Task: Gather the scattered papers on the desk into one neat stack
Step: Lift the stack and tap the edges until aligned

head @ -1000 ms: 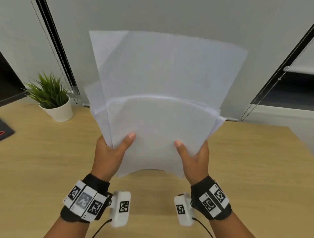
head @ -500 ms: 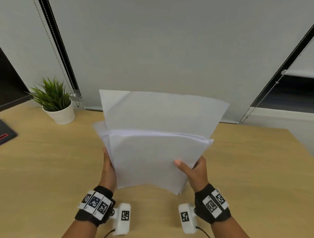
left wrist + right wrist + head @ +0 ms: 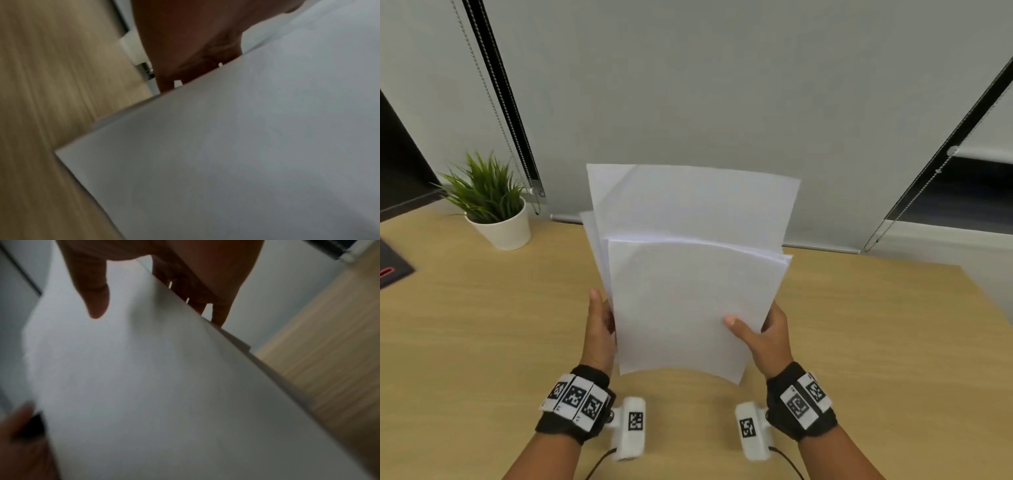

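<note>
1. Papers stand nearly upright between both hands, above the desk, their lower edge near or on its top; contact cannot be told.
2. Sheets are white, thin and blank, slightly bowed; the stack is uneven, with back sheets rising higher than the front one and poking out at the left.
3. Right hand grasps the stack's right edge, thumb lying on the front sheet, fingers behind it; the right wrist view shows the same pinch.
4. Left hand lies flat along the stack's left edge with straight fingers, pressing against it rather than gripping; the left wrist view shows fingers behind the paper.
5. Desk is light wood with a fine grain.
6. Plant with spiky green leaves sits in a smooth white pot at the far left, well apart from the papers.
7. Wall behind is plain grey.
</note>
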A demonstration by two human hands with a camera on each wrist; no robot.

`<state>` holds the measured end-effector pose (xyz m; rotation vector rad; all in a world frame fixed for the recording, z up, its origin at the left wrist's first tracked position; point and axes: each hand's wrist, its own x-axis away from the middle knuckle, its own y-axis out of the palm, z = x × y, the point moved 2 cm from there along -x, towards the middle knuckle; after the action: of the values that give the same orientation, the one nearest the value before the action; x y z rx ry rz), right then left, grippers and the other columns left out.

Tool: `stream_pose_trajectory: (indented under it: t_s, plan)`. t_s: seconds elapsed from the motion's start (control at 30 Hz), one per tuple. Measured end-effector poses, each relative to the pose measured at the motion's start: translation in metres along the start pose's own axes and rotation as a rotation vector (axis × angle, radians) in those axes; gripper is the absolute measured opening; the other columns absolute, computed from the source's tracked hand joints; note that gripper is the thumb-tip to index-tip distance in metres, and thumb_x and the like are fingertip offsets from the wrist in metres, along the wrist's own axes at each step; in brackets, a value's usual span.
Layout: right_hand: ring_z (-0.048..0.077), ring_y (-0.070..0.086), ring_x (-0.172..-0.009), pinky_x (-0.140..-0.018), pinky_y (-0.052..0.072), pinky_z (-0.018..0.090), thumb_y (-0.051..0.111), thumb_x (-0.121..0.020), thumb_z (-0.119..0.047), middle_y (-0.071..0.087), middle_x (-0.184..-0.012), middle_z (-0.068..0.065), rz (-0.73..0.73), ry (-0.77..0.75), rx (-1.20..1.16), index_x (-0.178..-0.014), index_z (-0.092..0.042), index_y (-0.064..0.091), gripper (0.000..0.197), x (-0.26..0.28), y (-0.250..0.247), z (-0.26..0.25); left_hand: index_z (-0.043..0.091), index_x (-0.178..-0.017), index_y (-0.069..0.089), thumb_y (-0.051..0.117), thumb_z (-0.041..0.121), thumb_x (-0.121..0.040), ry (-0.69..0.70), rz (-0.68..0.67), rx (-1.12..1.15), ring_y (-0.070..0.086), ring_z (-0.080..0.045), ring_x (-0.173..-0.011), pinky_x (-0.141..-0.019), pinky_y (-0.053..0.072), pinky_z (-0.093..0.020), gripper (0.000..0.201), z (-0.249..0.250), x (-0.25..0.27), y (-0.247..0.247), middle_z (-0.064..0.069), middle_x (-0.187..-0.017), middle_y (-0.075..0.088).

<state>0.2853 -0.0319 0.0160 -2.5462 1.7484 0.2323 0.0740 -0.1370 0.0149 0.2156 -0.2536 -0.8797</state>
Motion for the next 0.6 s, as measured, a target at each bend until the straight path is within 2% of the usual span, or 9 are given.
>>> stream_pose_trajectory:
  t_s: [0.07,0.1,0.13,0.2,0.3,0.4,0.47,0.5,0.6]
  plan:
    - [0.02,0.07,-0.094,-0.072,0.057,0.03,0.083,-0.058,-0.022,0.074,-0.102,0.005,-0.04,-0.012,0.009,-0.105,-0.014,0.065,0.051,0.001,-0.001,-0.006,0.04,-0.083,0.075,0.039,0.092,-0.06,0.089,-0.068,-0.073,0.069,0.001,-0.078,-0.069,0.056,-0.017,0.067,0.007,0.001,0.0,0.013,-0.082,0.076]
    - [0.019,0.071,-0.094,-0.072,0.057,0.03,0.083,-0.057,-0.02,0.074,-0.102,0.004,-0.041,-0.02,-0.005,-0.103,-0.016,0.065,0.05,0.002,-0.002,-0.009,0.038,-0.078,0.074,0.042,0.091,-0.059,0.164,-0.079,-0.086,0.067,0.002,-0.071,-0.064,0.054,-0.017,0.065,0.012,0.001,0.001,0.013,-0.077,0.074]
    - [0.019,0.071,-0.093,-0.071,0.057,0.03,0.083,-0.056,-0.02,0.074,-0.101,0.003,-0.037,-0.035,-0.024,-0.102,-0.017,0.066,0.049,0.002,-0.003,-0.012,0.036,-0.077,0.073,0.042,0.089,-0.063,0.254,-0.081,-0.098,0.064,0.001,-0.069,-0.064,0.052,-0.02,0.063,0.02,0.001,0.001,0.013,-0.074,0.072]
    - [0.021,0.071,-0.092,-0.07,0.057,0.031,0.081,-0.055,-0.022,0.074,-0.101,0.005,-0.043,-0.076,-0.056,-0.104,-0.013,0.063,0.054,0.0,-0.002,-0.022,0.033,-0.089,0.066,0.041,0.085,-0.069,0.417,-0.079,-0.064,0.06,-0.004,-0.073,-0.068,0.049,-0.026,0.061,0.042,0.002,0.007,0.011,-0.081,0.067]
    - [0.023,0.07,-0.095,-0.072,0.057,0.03,0.079,-0.057,-0.019,0.073,-0.102,0.005,-0.074,-0.13,-0.104,-0.111,-0.006,0.058,0.06,-0.003,0.003,-0.032,0.02,-0.114,0.051,0.046,0.081,-0.071,0.56,-0.156,0.015,0.06,-0.005,-0.088,-0.073,0.051,-0.02,0.075,0.065,0.004,0.015,0.003,-0.102,0.06]
    - [0.022,0.069,-0.095,-0.072,0.055,0.029,0.077,-0.058,-0.019,0.069,-0.103,0.007,-0.065,-0.166,-0.151,-0.116,0.004,0.051,0.068,-0.003,0.006,-0.041,0.03,-0.119,0.051,0.041,0.087,-0.067,0.593,-0.128,0.029,0.058,-0.011,-0.101,-0.082,0.049,-0.024,0.078,0.076,0.002,0.016,0.0,-0.114,0.058]
    - [0.027,0.068,-0.096,-0.073,0.056,0.031,0.077,-0.058,-0.019,0.068,-0.105,0.015,-0.072,-0.176,-0.163,-0.117,0.005,0.05,0.07,-0.005,0.008,-0.045,0.039,-0.121,0.056,0.038,0.084,-0.071,0.576,-0.199,0.108,0.058,-0.012,-0.11,-0.091,0.049,-0.03,0.07,0.074,-0.001,0.012,0.007,-0.119,0.061]
    - [0.028,0.068,-0.098,-0.074,0.056,0.032,0.077,-0.058,-0.019,0.067,-0.107,0.017,-0.066,-0.173,-0.165,-0.119,0.005,0.05,0.071,-0.005,0.008,-0.044,0.041,-0.12,0.058,0.034,0.082,-0.075,0.514,-0.197,0.18,0.061,-0.01,-0.11,-0.092,0.05,-0.031,0.066,0.068,-0.003,0.006,0.01,-0.118,0.065]
    - [0.024,0.067,-0.099,-0.074,0.056,0.031,0.077,-0.059,-0.02,0.067,-0.108,0.011,-0.049,-0.129,-0.159,-0.12,0.0,0.05,0.071,-0.001,0.005,-0.033,0.029,-0.112,0.064,0.011,0.072,-0.088,0.132,-0.069,0.253,0.07,-0.011,-0.093,-0.085,0.047,-0.038,0.073,0.037,-0.009,-0.008,0.003,-0.107,0.074]
